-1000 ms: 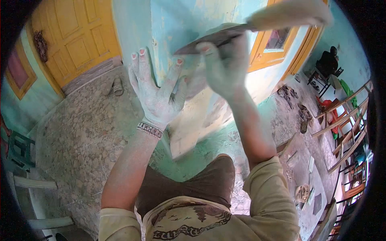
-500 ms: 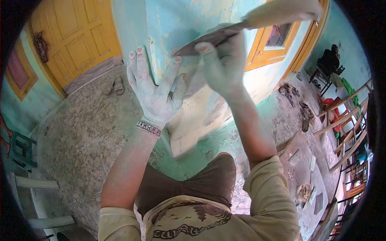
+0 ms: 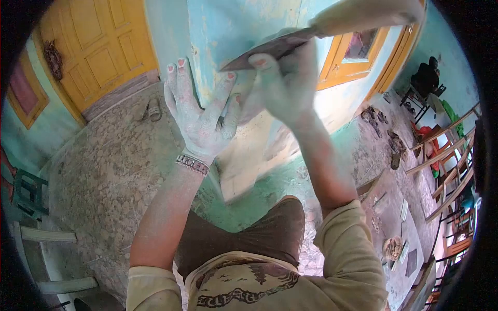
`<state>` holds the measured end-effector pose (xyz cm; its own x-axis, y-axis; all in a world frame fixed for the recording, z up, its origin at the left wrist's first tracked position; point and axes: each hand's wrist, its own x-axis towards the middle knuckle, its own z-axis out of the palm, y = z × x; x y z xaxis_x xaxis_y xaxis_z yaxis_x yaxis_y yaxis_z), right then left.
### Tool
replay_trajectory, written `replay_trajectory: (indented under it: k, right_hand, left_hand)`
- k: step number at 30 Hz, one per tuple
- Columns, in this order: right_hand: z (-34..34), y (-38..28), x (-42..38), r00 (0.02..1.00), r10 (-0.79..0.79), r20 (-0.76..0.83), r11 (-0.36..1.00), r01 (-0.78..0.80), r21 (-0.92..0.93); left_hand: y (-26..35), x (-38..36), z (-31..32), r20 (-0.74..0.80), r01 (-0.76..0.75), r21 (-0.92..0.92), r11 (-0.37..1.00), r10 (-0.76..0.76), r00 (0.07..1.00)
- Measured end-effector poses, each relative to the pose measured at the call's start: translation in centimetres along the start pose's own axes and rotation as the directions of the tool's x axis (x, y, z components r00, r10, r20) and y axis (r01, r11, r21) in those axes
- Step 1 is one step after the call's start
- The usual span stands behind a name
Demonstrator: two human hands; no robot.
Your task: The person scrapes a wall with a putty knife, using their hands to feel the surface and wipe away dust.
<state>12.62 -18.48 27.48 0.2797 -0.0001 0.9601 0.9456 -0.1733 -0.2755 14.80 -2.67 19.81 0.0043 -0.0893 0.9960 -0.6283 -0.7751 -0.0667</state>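
Note:
My left hand (image 3: 197,116), coated in pale dust, lies with fingers spread against the corner of the peeling light blue wall (image 3: 233,36). My right hand (image 3: 290,88), also dusty and slightly blurred, is closed round a knife (image 3: 280,50). Its blade is dark and pointed, with the tip toward the left, just above my left fingertips. The knife's thick pale handle (image 3: 368,16) sticks out to the upper right, beyond my hand. Part of the blade is hidden behind my right fingers.
A yellow door (image 3: 101,41) stands at the left, and a green stool (image 3: 30,193) is at the far left. On the right are a low table (image 3: 386,223) with a bowl, footwear (image 3: 397,150), wooden rails (image 3: 446,150) and a seated person (image 3: 426,78).
The knife and my right hand have shifted very slightly to the left. My left hand stays almost in place on the wall corner.

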Motion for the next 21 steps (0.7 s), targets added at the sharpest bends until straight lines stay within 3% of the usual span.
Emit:
replay_trajectory:
  k: [2,6,10,15,16,19,21]
  right_hand:
    - [0.1,0.5,-0.2,0.995,-0.035,0.090,0.999,0.037,-0.026]
    - [0.2,-0.3,0.3,1.000,-0.028,-0.007,0.996,0.028,0.087]
    - [0.2,0.2,0.1,0.994,0.008,0.105,1.000,-0.009,0.001]
    - [0.6,0.5,-0.4,0.996,0.009,0.089,0.999,-0.005,-0.043]
    - [1.3,0.6,-0.7,0.999,0.048,0.026,0.997,-0.050,0.064]
    - [-0.1,-0.9,0.2,0.995,0.017,0.096,1.000,-0.015,-0.023]
    - [0.0,-0.4,0.1,0.998,0.040,0.058,0.995,-0.034,-0.091]
  left_hand:
    - [-0.1,0.1,0.3,-0.024,-0.011,0.007,1.000,0.011,1.000]
    - [0.0,0.3,-0.2,0.022,-0.021,0.027,0.999,0.020,1.000]
    - [0.1,0.3,-0.2,0.033,-0.017,0.034,0.999,0.016,0.999]
    - [-0.1,0.0,-0.1,0.013,-0.025,0.045,0.999,0.024,1.000]
    - [-0.1,-0.1,-0.1,0.011,-0.016,0.040,0.999,0.015,1.000]
    - [-0.1,-0.1,0.1,0.009,-0.006,0.040,0.999,0.006,1.000]
    - [-0.2,-0.1,0.1,-0.002,-0.006,0.034,0.999,0.006,1.000]
